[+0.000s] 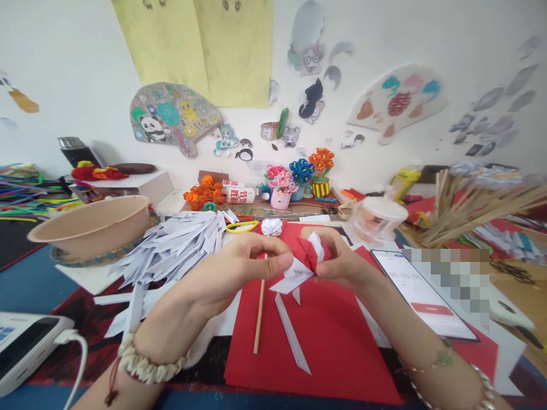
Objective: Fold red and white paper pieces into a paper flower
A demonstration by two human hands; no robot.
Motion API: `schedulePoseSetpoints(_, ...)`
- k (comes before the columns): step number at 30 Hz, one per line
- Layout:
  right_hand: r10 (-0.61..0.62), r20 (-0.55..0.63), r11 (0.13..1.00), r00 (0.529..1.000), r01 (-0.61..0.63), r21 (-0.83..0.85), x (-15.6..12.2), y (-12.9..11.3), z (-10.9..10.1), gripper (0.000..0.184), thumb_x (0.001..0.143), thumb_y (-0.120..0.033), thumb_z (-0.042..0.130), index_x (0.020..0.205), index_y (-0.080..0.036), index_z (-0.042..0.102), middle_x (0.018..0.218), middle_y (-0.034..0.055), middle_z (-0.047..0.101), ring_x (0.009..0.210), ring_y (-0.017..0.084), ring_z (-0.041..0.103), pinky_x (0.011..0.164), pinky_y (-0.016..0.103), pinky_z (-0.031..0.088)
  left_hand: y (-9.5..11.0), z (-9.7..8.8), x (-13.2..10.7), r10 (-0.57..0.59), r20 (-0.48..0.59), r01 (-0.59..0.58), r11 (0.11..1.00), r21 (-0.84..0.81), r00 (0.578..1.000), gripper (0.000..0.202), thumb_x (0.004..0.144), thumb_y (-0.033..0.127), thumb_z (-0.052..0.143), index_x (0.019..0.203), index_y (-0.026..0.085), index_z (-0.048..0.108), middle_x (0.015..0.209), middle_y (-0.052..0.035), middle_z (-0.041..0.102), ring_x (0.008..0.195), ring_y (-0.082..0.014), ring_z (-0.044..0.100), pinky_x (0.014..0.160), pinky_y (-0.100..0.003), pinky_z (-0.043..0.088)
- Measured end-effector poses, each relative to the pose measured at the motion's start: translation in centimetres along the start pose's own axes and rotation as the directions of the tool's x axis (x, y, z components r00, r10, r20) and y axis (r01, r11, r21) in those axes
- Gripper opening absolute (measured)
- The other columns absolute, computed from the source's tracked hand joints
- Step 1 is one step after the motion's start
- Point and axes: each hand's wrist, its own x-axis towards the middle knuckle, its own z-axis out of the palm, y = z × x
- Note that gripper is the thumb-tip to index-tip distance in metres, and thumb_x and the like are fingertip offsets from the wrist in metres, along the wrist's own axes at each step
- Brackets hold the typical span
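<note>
My left hand (239,265) and my right hand (337,259) meet over a red paper sheet (329,353), both pinching a small folded piece of red and white paper (305,259). The left thumb and forefinger grip its left white edge; the right fingers wrap its red part. Below the hands a thin wooden stick (258,319) lies upright on the sheet's left edge, and a loose white paper strip (293,336) lies diagonally beside it. A small white paper flower (272,226) sits just beyond the hands.
A pile of white paper strips (175,245) and a tan bowl (92,225) lie to the left. A phone showing a timer (421,293) lies to the right, with wooden sticks (478,208) and a clear lidded cup (378,219) behind. Paper flower pots (299,182) stand at the back.
</note>
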Motion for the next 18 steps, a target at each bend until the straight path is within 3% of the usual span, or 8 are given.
schedulePoseSetpoints(2,0.037,0.007,0.998,0.999,-0.037,0.041,0.01,0.08,0.11,0.036,0.065,-0.037,0.09,0.071,-0.017,0.06,0.055,-0.006,0.053,0.044,0.007,0.041,0.041,0.019,0.031,-0.12,-0.02,0.12,-0.024,0.031,0.026,0.999,-0.047,0.999,0.035,0.075,0.044,0.078,0.061,0.016,0.061,0.063,0.0025,0.05,0.063,-0.0125,0.038,0.066,-0.028,0.032)
schedulePoseSetpoints(8,0.047,-0.067,0.999,0.997,-0.048,-0.01,0.11,-0.39,0.29,0.041,0.066,-0.045,0.088,0.071,-0.017,0.059,0.057,-0.0044,0.053,0.044,0.007,0.045,0.038,0.018,0.034,0.5,0.19,0.14,0.015,-0.11,-0.008,0.998,0.064,0.994,0.026,0.073,0.04,0.079,0.073,0.015,0.072,0.079,-0.0035,0.066,0.077,-0.0178,0.054,0.07,-0.029,0.038)
schedulePoseSetpoints(11,0.067,-0.085,0.997,0.994,-0.069,-0.02,0.15,-0.51,0.41,0.041,0.067,-0.047,0.087,0.072,-0.017,0.06,0.055,-0.0047,0.053,0.042,0.007,0.044,0.036,0.017,0.033,0.17,0.27,0.27,0.013,-0.117,-0.015,1.0,-0.019,0.993,0.025,0.072,0.038,0.082,0.073,0.015,0.073,0.078,-0.0035,0.068,0.076,-0.0172,0.056,0.072,-0.029,0.04)
schedulePoseSetpoints(15,0.061,-0.094,0.998,0.994,-0.062,-0.008,0.16,-0.42,0.51,0.041,0.067,-0.048,0.087,0.073,-0.017,0.061,0.053,-0.0049,0.052,0.04,0.006,0.043,0.033,0.016,0.032,-0.47,0.15,0.52,-0.035,-0.046,0.029,0.99,-0.14,0.998,0.031,0.071,0.043,0.082,0.074,0.014,0.073,0.076,-0.0034,0.067,0.073,-0.0151,0.054,0.074,-0.028,0.04)
schedulePoseSetpoints(18,0.059,-0.13,0.998,0.99,-0.061,-0.012,0.16,-0.48,0.53,0.041,0.068,-0.048,0.086,0.074,-0.017,0.061,0.053,-0.0051,0.053,0.04,0.006,0.043,0.034,0.016,0.032,-0.21,0.04,0.44,-0.022,-0.115,0.021,1.0,-0.004,0.993,0.03,0.072,0.043,0.081,0.075,0.014,0.074,0.08,-0.0046,0.068,0.078,-0.0171,0.055,0.077,-0.029,0.04)
